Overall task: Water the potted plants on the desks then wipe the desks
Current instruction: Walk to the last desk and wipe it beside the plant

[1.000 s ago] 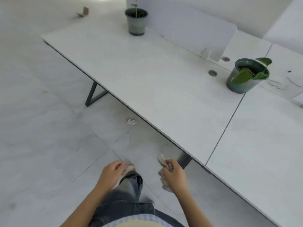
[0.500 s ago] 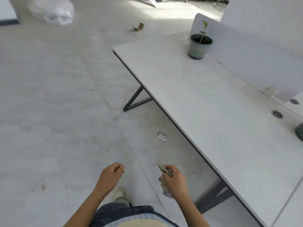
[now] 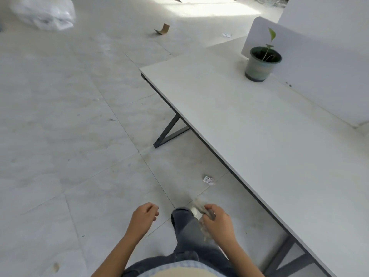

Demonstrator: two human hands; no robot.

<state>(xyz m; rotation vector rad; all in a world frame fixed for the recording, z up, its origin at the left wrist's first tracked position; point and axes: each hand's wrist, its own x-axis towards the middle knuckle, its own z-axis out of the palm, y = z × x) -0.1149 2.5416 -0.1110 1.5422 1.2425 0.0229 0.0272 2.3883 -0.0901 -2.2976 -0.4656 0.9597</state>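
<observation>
- The cloth [image 3: 200, 205] is a crumpled grey rag, blurred, bunched in the right hand [image 3: 217, 223]. Part of it pokes out past the knuckles and part hangs under the palm.
- The right hand's fingers and thumb curl round the cloth and grip it, in front of the person's waist.
- The left hand [image 3: 142, 216] is just beside the right hand, apart from it. Its fingers are loosely curled and it holds nothing.
- A leg in dark jeans [image 3: 187, 228] shows between the two hands, stepping forward over the floor.
- The desk [image 3: 259, 140] runs along the right hand's outer side and stretches away ahead of it. The right hand is near the desk's front edge and off the surface.
- The potted plant [image 3: 259, 64] stands upright on the desk far ahead of the right hand, near the far corner. It is a small grey-green pot with one thin sprout.
- A white divider panel [image 3: 311, 76] rises just behind the pot.
- A scrap of crumpled paper [image 3: 208, 179] lies on the floor a little ahead of the right hand, near the desk edge.
- Far ahead of the left hand lie a bent piece of cardboard [image 3: 162, 30] and a white plastic bag [image 3: 46, 15].
</observation>
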